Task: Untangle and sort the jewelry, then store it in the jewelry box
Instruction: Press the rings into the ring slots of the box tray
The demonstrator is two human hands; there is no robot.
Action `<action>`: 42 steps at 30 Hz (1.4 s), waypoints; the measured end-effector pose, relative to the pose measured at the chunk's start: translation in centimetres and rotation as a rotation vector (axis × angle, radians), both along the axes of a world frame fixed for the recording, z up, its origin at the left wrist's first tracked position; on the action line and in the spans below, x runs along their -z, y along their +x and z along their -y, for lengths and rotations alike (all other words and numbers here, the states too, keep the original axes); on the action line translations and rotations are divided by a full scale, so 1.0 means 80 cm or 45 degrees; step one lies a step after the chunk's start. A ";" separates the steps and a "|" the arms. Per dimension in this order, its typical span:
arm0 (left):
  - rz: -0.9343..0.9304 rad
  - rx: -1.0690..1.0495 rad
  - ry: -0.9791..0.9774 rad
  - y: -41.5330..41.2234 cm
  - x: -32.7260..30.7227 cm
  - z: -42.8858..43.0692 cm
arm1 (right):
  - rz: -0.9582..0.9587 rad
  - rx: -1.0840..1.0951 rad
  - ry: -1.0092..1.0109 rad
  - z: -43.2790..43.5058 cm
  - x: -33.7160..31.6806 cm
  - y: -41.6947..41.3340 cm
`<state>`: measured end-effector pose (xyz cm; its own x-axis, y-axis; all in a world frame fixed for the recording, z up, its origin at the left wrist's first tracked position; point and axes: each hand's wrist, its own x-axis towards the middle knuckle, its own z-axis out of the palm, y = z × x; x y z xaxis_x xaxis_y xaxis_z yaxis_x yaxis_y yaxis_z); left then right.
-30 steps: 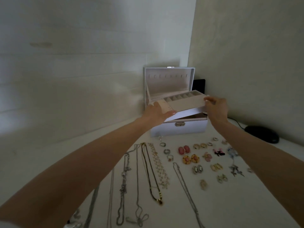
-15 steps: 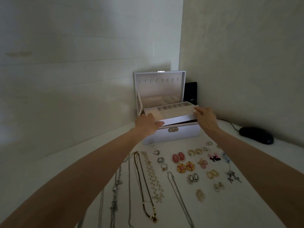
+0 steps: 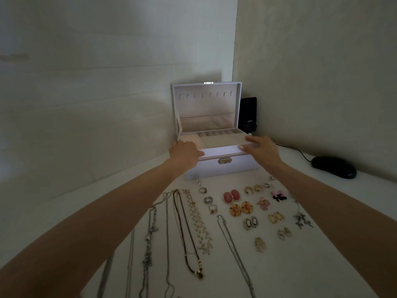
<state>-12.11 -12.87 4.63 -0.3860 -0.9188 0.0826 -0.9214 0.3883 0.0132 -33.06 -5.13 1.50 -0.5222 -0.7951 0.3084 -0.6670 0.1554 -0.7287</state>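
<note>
A white jewelry box (image 3: 223, 169) stands open in the table's back corner, its lid (image 3: 206, 108) upright with a row of hooks inside. A beige compartment tray (image 3: 217, 141) sits level on top of the box. My left hand (image 3: 184, 153) grips the tray's front left corner, and my right hand (image 3: 261, 150) holds its front right corner, thumb under the edge. In front of the box, several necklaces (image 3: 189, 229) lie in straight rows, beside three rings (image 3: 208, 200) and several pairs of earrings (image 3: 238, 208).
A black mouse (image 3: 334, 169) with its cable lies at the right against the wall. A small black device (image 3: 248, 114) stands behind the box. Walls close off the back and right sides of the white table (image 3: 300, 265).
The tray was tilted and raised above the box; both hands have brought it down level onto the box. The jewelry on the table has not moved.
</note>
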 end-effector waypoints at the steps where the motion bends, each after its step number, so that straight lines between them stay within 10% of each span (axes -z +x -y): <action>1: 0.011 0.001 -0.017 0.001 -0.001 0.001 | -0.025 0.009 0.005 0.000 0.000 0.001; 22: -0.117 0.137 -0.286 0.012 0.040 0.014 | 0.159 -0.030 -0.116 0.002 0.011 0.003; 31: 0.021 0.064 -0.327 0.000 0.036 0.004 | -0.243 -0.084 0.062 0.000 0.019 -0.004; 37: -0.319 -0.029 -0.198 0.011 0.039 0.004 | -0.216 -0.081 0.048 0.000 0.017 -0.008; 42: -0.840 -0.154 0.408 0.025 0.042 0.022 | -0.058 -0.023 0.107 -0.002 0.019 -0.014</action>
